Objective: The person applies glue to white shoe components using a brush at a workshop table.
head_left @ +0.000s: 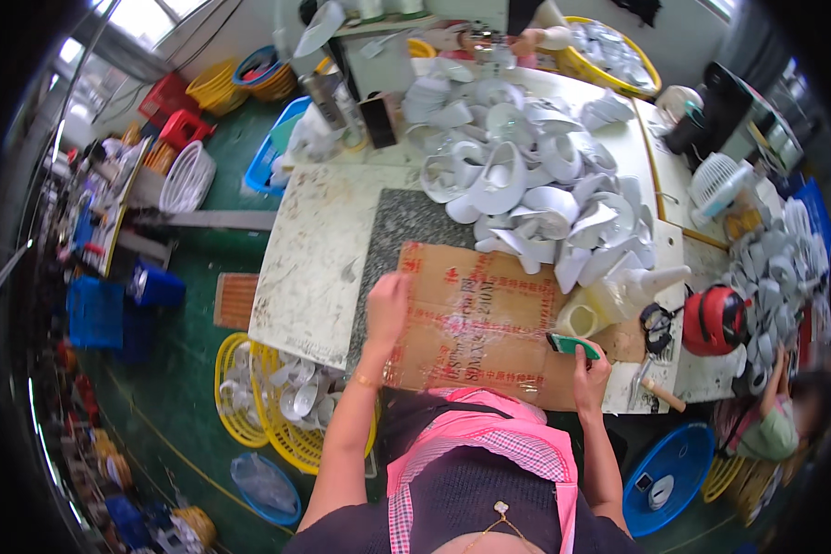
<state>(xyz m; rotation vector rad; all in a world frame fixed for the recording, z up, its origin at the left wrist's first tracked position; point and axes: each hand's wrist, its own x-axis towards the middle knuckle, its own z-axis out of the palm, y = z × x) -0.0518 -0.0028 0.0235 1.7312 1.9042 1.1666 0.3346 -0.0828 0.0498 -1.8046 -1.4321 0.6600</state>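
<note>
A flattened brown cardboard sheet point(489, 319) with red and dark print lies in front of me on the worktable. Over its left edge my left hand point(388, 303) is closed; whether anything is in its fingers is hidden. By the sheet's right edge, my right hand point(591, 374) grips a flat green object with a dark end point(574, 346), its kind unclear. Just beyond that hand sits a tilted, translucent plastic bottle point(593, 309) with a yellowish tint. A large heap of white curved pieces point(535, 185) rises behind the cardboard.
A red rounded device point(714, 320) and a wooden-handled tool point(663, 394) are at right, near a small white fan point(718, 183). Yellow baskets point(291, 434) and a blue basin point(667, 480) stand below the table. A co-worker point(771, 425) is at far right; another person's hands point(526, 42) show at the back.
</note>
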